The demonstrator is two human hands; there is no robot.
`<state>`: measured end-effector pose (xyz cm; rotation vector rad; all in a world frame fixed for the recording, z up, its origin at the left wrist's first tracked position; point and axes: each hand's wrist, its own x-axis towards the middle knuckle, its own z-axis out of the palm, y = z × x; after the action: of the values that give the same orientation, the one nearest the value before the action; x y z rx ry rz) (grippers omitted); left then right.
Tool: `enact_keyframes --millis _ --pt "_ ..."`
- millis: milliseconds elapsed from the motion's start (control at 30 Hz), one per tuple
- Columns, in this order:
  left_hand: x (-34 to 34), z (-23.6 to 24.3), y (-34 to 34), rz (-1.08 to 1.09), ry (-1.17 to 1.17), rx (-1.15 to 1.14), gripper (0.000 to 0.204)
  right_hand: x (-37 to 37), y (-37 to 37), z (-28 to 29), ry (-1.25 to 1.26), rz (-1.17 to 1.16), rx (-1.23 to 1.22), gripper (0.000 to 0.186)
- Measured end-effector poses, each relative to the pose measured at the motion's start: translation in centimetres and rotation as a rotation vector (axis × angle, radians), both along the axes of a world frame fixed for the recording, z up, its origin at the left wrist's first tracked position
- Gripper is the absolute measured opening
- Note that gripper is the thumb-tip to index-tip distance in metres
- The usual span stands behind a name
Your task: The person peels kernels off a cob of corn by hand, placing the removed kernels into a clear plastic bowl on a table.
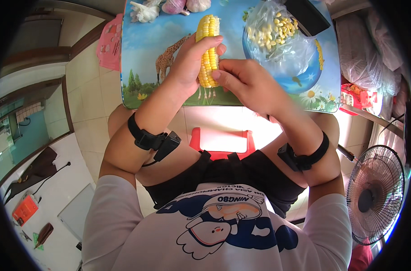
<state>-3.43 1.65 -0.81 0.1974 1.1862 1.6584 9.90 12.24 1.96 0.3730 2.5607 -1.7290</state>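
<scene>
An ear of yellow corn (208, 55) stands nearly upright in the picture, above the near edge of a small printed table (144, 58). My left hand (193, 58) is wrapped round it from the left, its thumb lying across the front. At the cob's lower right side, my right hand (244, 81) presses thumb and curled fingers against the kernels; whether a loose kernel sits between them is hidden. To the right, a clear plastic bag (284, 56) holds several loose pale yellow corn kernels (278, 31).
Garlic bulbs (145, 11) and a purple-skinned bulb (174, 6) lie at the table's far left. A black box-like object (307, 17) rests at the far right beside the bag. A fan (375, 194) stands on my right, and a red stool (223, 149) shows below the table.
</scene>
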Motion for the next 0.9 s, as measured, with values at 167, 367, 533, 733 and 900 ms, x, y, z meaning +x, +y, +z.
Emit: enact_keyframes --millis 167,367,533,733,900 --pt "-0.13 0.02 0.01 0.011 -0.027 -0.012 0.026 0.06 -0.69 -0.76 0.164 -0.050 0.259 0.023" --pt "-0.10 0.20 -0.08 0.010 -0.095 -0.018 0.026 -0.16 -0.11 -0.83 0.165 -0.034 0.190 0.022" --pt "0.00 0.34 -0.03 0.011 -0.052 -0.016 0.026 -0.28 -0.36 -0.43 0.122 -0.053 0.180 0.027" --pt "-0.02 0.01 0.00 0.011 -0.021 -0.017 0.028 -0.35 -0.22 -0.17 0.071 -0.026 0.201 0.028" --pt "0.08 0.15 0.16 0.042 -0.012 -0.056 0.027 -0.27 -0.45 -0.71 0.134 -0.068 0.162 0.027"
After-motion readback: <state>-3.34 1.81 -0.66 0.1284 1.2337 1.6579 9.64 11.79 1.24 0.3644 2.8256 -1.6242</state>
